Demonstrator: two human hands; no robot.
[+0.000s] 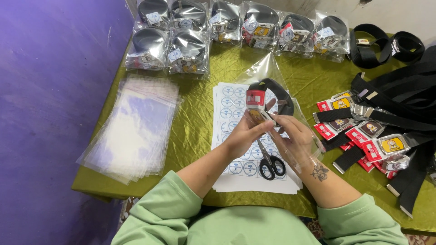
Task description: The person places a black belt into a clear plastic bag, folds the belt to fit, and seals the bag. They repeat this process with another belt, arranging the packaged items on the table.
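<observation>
A coiled black belt (pixel 278 94) with a red tag and a metal buckle is held above the table, partly inside a clear plastic bag (pixel 268 72). My left hand (pixel 245 135) grips the buckle end from the left. My right hand (pixel 293 136) holds the bag's edge and the belt from the right, with the plastic draped over the wrist. Both hands meet just above a sheet of round white stickers (pixel 229 104).
Black-handled scissors (pixel 270 163) lie on the sticker sheet under my hands. A stack of clear empty bags (pixel 131 131) lies at left. Several bagged belts (pixel 190 45) line the far edge. Loose black belts with tags (pixel 386 131) are piled at right on the green cloth (pixel 195 127).
</observation>
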